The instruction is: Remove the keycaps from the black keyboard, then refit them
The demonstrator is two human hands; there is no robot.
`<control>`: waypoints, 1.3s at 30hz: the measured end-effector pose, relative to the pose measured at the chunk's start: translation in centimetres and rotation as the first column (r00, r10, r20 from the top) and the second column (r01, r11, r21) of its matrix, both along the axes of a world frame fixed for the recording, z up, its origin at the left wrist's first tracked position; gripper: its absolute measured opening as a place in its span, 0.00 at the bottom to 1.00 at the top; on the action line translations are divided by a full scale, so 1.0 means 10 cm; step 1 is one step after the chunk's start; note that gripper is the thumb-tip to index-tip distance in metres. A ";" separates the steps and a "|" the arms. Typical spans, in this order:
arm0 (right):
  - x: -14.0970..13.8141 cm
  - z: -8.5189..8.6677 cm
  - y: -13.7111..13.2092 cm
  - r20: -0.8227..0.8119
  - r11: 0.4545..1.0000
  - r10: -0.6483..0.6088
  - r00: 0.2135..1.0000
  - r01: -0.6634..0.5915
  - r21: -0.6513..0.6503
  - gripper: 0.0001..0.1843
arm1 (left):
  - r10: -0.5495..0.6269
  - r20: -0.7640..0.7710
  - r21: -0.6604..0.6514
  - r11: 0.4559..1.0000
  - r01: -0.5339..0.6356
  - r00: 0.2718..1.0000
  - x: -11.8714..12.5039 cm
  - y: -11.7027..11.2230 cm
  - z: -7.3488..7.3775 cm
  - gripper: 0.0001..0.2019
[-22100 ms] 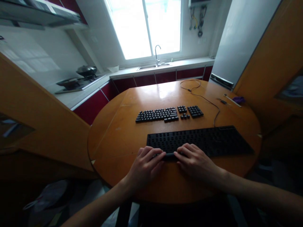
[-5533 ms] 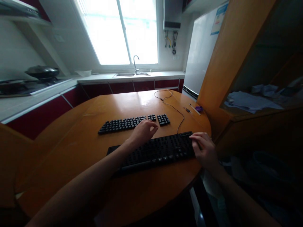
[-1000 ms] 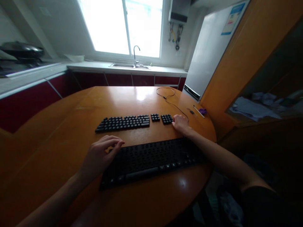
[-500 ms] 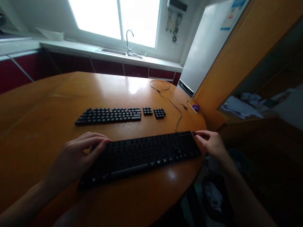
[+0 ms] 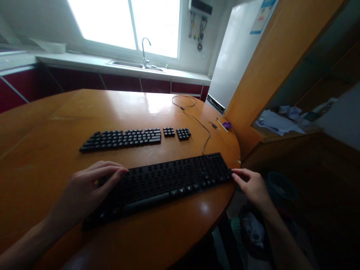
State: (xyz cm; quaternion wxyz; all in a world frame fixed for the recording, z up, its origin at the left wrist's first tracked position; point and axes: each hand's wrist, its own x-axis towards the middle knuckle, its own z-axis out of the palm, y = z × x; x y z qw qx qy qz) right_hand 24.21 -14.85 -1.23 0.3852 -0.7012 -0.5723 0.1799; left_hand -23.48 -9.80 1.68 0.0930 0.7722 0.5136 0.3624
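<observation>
A black keyboard base (image 5: 168, 182), most of its keycaps removed, lies near the front edge of a round wooden table (image 5: 84, 112). My left hand (image 5: 87, 189) rests on the base's left end, fingers spread and lying over it. At the base's right end my right hand (image 5: 250, 183) has its fingertips pressed together against the edge; whether they pinch anything is unclear. Rows of loose black keycaps (image 5: 123, 137) lie laid out behind the base, with two smaller keycap blocks (image 5: 177, 132) to their right.
The keyboard's cable (image 5: 194, 116) runs toward the table's back. A thin tool and a purple object (image 5: 226, 125) lie by the right edge. A wooden partition (image 5: 270, 75) stands at right, a white fridge (image 5: 233, 56) behind it, counter and sink (image 5: 132, 65) under the window.
My right hand went from the loose keycaps back to the base's right end, then slid down that edge. My left hand stayed on the left end. The view swung right.
</observation>
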 end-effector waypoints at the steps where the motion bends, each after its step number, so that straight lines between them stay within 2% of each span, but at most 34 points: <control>1: 0.00 0.00 -0.01 0.015 1.000 0.002 1.000 -0.002 0.000 0.16 | 0.001 0.002 -0.002 1.000 -0.001 1.000 0.00 0.00 0.00 0.14; 9: -0.07 -0.01 -0.05 0.201 0.999 0.001 0.980 -0.010 0.045 0.15 | -0.016 0.024 -0.016 1.000 0.017 1.000 0.03 0.00 0.02 0.16; 15: -0.17 0.02 -0.07 0.371 0.995 0.056 0.927 -0.084 0.059 0.15 | 0.003 0.035 -0.035 0.999 -0.002 0.999 0.04 -0.02 0.05 0.15; 20: -0.15 0.02 -0.13 0.496 0.984 0.100 0.862 -0.159 0.078 0.17 | 0.008 0.024 -0.039 0.999 -0.007 1.000 0.03 -0.02 0.02 0.14; 24: -0.16 0.01 -0.20 0.563 0.987 0.088 0.821 -0.147 0.060 0.23 | 0.010 0.014 -0.054 0.999 -0.009 1.000 0.01 -0.02 -0.02 0.14; 28: -0.19 -0.01 -0.22 0.579 0.994 0.086 0.811 -0.111 0.008 0.24 | -0.006 0.009 -0.059 0.998 0.007 1.000 0.03 -0.02 -0.02 0.15; 33: -0.18 -0.05 -0.20 0.515 0.994 0.092 0.852 -0.111 0.007 0.24 | -0.010 0.029 -0.031 0.999 0.011 1.000 0.04 -0.03 0.03 0.15; 36: -0.14 -0.02 -0.17 0.435 0.989 0.017 0.900 -0.079 0.126 0.21 | -0.015 0.046 -0.022 1.000 0.016 0.999 0.04 -0.04 0.04 0.14; 39: -0.11 0.09 -0.13 0.382 0.952 -0.104 0.918 -0.019 0.306 0.17 | -0.009 0.047 -0.010 1.000 0.009 0.999 0.03 -0.05 0.09 0.14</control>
